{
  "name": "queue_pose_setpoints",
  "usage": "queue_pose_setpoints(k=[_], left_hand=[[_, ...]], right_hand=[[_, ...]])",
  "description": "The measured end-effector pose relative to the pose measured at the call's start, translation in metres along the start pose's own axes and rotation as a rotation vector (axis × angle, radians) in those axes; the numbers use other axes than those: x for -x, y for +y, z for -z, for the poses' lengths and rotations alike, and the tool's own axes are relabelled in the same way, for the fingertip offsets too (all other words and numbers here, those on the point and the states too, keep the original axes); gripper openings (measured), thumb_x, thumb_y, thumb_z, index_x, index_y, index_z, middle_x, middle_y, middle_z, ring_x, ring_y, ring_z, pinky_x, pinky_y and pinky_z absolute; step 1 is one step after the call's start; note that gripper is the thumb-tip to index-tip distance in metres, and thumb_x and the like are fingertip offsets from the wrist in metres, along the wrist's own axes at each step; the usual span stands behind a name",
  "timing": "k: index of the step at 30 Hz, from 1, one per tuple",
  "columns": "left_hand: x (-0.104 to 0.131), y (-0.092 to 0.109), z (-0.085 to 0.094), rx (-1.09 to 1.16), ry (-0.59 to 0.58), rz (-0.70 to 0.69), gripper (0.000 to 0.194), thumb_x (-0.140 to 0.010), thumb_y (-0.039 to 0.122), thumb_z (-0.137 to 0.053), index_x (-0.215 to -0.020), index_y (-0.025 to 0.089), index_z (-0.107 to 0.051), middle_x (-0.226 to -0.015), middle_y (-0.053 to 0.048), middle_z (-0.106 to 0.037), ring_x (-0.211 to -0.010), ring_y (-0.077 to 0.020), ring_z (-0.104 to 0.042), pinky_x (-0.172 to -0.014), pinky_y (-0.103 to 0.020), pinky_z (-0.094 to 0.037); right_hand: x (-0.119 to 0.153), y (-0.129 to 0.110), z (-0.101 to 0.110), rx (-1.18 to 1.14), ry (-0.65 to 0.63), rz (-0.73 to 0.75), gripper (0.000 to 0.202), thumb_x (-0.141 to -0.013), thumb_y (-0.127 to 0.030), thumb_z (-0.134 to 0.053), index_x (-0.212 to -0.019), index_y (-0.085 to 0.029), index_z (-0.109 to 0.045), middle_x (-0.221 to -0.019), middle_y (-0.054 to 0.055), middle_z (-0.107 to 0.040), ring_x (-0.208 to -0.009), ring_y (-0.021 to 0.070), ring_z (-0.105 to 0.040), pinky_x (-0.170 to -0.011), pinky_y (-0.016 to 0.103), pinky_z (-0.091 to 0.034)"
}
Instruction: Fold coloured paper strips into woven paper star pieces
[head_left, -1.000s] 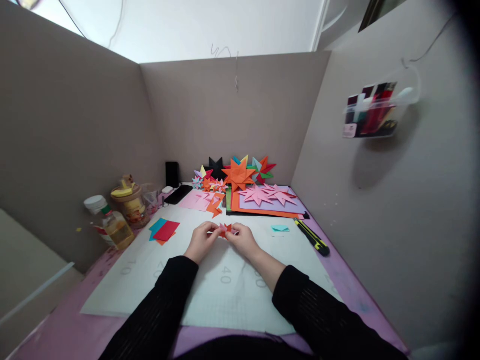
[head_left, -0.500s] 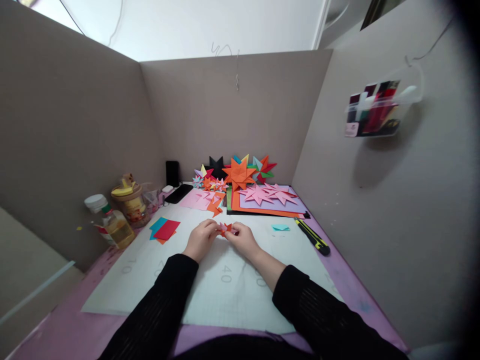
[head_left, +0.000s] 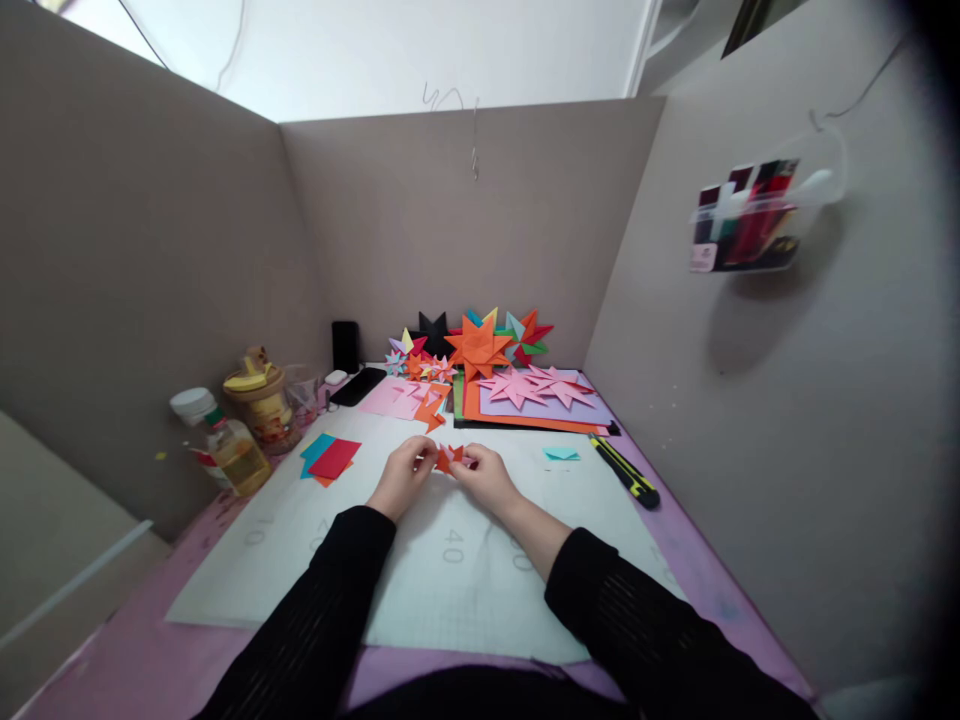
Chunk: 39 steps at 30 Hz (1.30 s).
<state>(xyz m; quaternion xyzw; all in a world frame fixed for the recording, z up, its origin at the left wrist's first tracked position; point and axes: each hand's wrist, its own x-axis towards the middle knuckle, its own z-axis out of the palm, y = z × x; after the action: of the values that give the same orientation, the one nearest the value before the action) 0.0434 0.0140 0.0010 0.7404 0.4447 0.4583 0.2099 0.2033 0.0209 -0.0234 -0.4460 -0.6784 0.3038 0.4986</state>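
Between my hands, above the white mat (head_left: 420, 590), is a small folded-paper piece (head_left: 448, 458) in orange and pink with pointed tips. My left hand (head_left: 405, 474) pinches its left side with thumb and fingers. On its right side, my right hand (head_left: 486, 476) is closed with fingertips pressed on the paper. Fingers cover parts of the piece at both ends. To the right lies a small folded turquoise paper (head_left: 562, 454). Red (head_left: 336, 459) and blue (head_left: 316, 452) paper sheets overlap on the left, with orange under them.
Folded stars (head_left: 480, 348) stand at the back; pink stars (head_left: 514, 388) lie on stacked coloured sheets (head_left: 540, 422). A yellow-black utility knife (head_left: 626, 474) rests at the right edge. A glue bottle (head_left: 236, 458), a jar (head_left: 271, 412) and a phone (head_left: 358, 387) are on the left.
My left fingers have shifted slightly on the orange and pink piece, leaving more of its left side showing. My right hand has stayed nearly still.
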Motion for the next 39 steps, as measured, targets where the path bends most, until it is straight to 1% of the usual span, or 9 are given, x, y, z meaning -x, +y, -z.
queue_pose_setpoints(k=[3,6,15,22,26,29,32,36,39], left_hand=[[0.000,0.002,0.002,-0.010,-0.001,-0.048,0.012,-0.080,0.022,-0.050,-0.082,0.020,-0.061,-0.083,-0.005,-0.060,-0.077,-0.0151,-0.056,-0.066,-0.024,-0.044],[0.000,0.002,0.002,-0.002,0.015,-0.067,0.013,-0.079,0.022,-0.052,-0.083,0.020,-0.064,-0.084,-0.006,-0.061,-0.078,-0.0157,-0.057,-0.067,-0.025,-0.045],[0.000,-0.003,0.000,-0.018,-0.028,-0.059,0.012,-0.078,0.024,-0.054,-0.084,0.019,-0.063,-0.083,-0.005,-0.059,-0.075,-0.0144,-0.055,-0.064,-0.024,-0.046],[0.001,-0.010,-0.004,-0.075,-0.064,0.061,0.012,-0.078,0.025,-0.050,-0.074,0.017,-0.058,-0.077,-0.004,-0.058,-0.071,-0.0147,-0.053,-0.063,-0.025,-0.044],[0.000,-0.012,-0.003,-0.127,-0.076,0.060,0.014,-0.078,0.027,-0.049,-0.073,0.017,-0.058,-0.075,-0.003,-0.058,-0.070,-0.0153,-0.052,-0.065,-0.026,-0.041],[-0.001,-0.012,-0.004,-0.131,-0.074,0.083,0.016,-0.078,0.028,-0.048,-0.068,0.017,-0.055,-0.069,-0.002,-0.057,-0.065,-0.0145,-0.051,-0.062,-0.025,-0.038],[0.000,-0.012,-0.005,-0.085,-0.097,0.163,0.019,-0.078,0.031,-0.047,-0.067,0.017,-0.053,-0.060,0.001,-0.054,-0.058,-0.0133,-0.048,-0.057,-0.024,-0.036],[0.000,-0.009,-0.004,0.053,-0.147,0.284,0.024,-0.077,0.038,-0.048,-0.066,0.017,-0.052,-0.054,0.003,-0.051,-0.050,-0.0114,-0.044,-0.050,-0.022,-0.033],[-0.001,-0.005,-0.003,0.081,-0.111,0.293,0.024,-0.074,0.038,-0.052,-0.066,0.016,-0.054,-0.056,0.002,-0.054,-0.052,-0.0115,-0.046,-0.051,-0.022,-0.034]], right_hand=[[-0.001,0.003,-0.001,-0.025,-0.002,-0.028,0.010,-0.067,-0.020,-0.053,-0.065,-0.016,-0.062,-0.064,0.000,-0.054,-0.063,0.0129,-0.049,-0.057,0.022,-0.036],[-0.001,0.005,-0.001,-0.029,0.002,-0.019,0.010,-0.068,-0.021,-0.053,-0.064,-0.016,-0.061,-0.063,-0.001,-0.054,-0.062,0.0128,-0.050,-0.057,0.022,-0.036],[0.000,-0.001,0.001,0.029,0.038,0.044,0.010,-0.068,-0.017,-0.054,-0.061,-0.016,-0.060,-0.063,-0.001,-0.053,-0.062,0.0120,-0.049,-0.058,0.021,-0.036],[0.000,0.004,-0.002,0.082,0.017,0.075,0.010,-0.070,-0.017,-0.055,-0.060,-0.016,-0.059,-0.065,0.000,-0.053,-0.062,0.0117,-0.048,-0.058,0.022,-0.036],[0.000,0.007,-0.003,0.084,0.031,0.068,0.012,-0.070,-0.018,-0.056,-0.058,-0.016,-0.057,-0.062,-0.001,-0.052,-0.062,0.0118,-0.048,-0.058,0.022,-0.035],[0.000,0.008,-0.003,0.074,0.005,0.057,0.012,-0.070,-0.021,-0.056,-0.059,-0.016,-0.059,-0.063,-0.001,-0.053,-0.062,0.0118,-0.048,-0.057,0.022,-0.035],[-0.001,0.009,-0.002,0.059,-0.024,0.026,0.013,-0.070,-0.023,-0.057,-0.059,-0.015,-0.059,-0.062,0.000,-0.053,-0.060,0.0117,-0.047,-0.056,0.021,-0.033],[-0.002,0.008,-0.001,-0.012,-0.045,-0.064,0.017,-0.068,-0.026,-0.058,-0.056,-0.015,-0.057,-0.056,-0.002,-0.049,-0.057,0.0109,-0.043,-0.052,0.021,-0.031],[-0.002,0.005,0.000,-0.077,-0.093,-0.129,0.018,-0.066,-0.028,-0.058,-0.054,-0.014,-0.055,-0.051,-0.003,-0.044,-0.053,0.0094,-0.039,-0.048,0.020,-0.028]])
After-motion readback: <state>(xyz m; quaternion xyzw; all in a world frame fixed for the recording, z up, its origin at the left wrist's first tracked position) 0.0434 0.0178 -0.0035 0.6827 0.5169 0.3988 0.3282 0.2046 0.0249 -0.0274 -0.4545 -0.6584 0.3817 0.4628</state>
